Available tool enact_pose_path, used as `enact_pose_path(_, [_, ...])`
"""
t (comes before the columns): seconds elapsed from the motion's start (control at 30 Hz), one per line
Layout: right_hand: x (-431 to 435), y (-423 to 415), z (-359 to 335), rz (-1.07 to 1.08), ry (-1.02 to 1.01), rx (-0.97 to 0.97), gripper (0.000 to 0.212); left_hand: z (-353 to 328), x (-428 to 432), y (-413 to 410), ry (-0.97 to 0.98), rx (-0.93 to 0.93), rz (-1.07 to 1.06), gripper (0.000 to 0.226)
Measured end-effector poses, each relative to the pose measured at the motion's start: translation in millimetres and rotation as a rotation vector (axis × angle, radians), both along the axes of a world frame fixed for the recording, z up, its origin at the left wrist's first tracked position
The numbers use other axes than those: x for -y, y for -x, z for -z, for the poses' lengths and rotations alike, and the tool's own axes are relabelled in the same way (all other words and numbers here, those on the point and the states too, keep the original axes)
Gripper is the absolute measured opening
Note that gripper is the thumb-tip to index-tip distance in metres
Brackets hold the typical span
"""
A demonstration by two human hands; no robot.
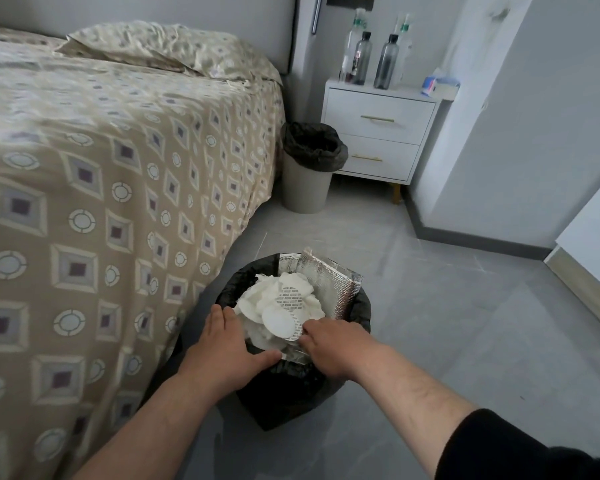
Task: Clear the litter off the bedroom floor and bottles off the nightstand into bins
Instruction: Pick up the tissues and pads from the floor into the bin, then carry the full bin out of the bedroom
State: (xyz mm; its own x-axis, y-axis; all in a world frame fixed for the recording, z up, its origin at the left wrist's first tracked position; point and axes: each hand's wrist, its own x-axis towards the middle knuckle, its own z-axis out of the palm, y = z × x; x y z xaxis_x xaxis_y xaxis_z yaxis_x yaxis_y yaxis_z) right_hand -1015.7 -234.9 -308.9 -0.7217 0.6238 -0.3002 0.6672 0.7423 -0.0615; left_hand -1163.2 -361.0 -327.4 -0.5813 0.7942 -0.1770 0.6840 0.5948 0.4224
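Near bin (293,386): black-lined, on the grey floor (447,323) just beside the bed's (84,202) near corner, filled above its rim.
Litter (281,313): crumpled white paper and round white pads heaped in the near bin, one pad printed with grey marks; a silver foil pouch (336,285) stands tilted at the bin's far right rim, sticking out above it.
Left hand (227,344): palm down on the near bin's left rim, fingers (222,315) spread flat and released, tips touching the edge of the white heap, thumb lying along the near rim.
Right hand (336,348): on the near bin's right side, fingers (309,336) curled down into the litter against a pad's edge; whether they pinch anything I cannot tell. A black sleeve (520,448) covers the upper forearm.
Far bin (309,168): beige with a dark liner, on the floor between the bed's far corner and the nightstand (378,133), touching neither hand.
Bottles (374,57): several upright on the nightstand's top, grouped at its left and middle; two dark grey with black caps in front, clear ones with green behind.
Box (440,85): small, blue and white, at the nightstand's right edge.
Pillow (167,46): at the head of the bed, patterned like the cover.
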Motion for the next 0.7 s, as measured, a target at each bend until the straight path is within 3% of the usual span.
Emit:
enact_pose_path(0.3, [19.1,-34.2,-33.8,0.072,-0.050,-0.207,0.037,-28.6,12.9,-12.4,0.008,-0.006,0.005,0.116])
enact_pose_path(0.57, [72.5,-86.0,-126.5,0.123,-0.058,-0.423,0.033,-133.5,67.1,-42.5,-0.128,-0.122,0.105,0.073])
enact_pose_path(0.7, [109.0,-115.2,-175.6,0.114,-0.124,-0.493,0.046,-190.7,98.6,-61.7,-0.231,-0.183,0.136,0.072])
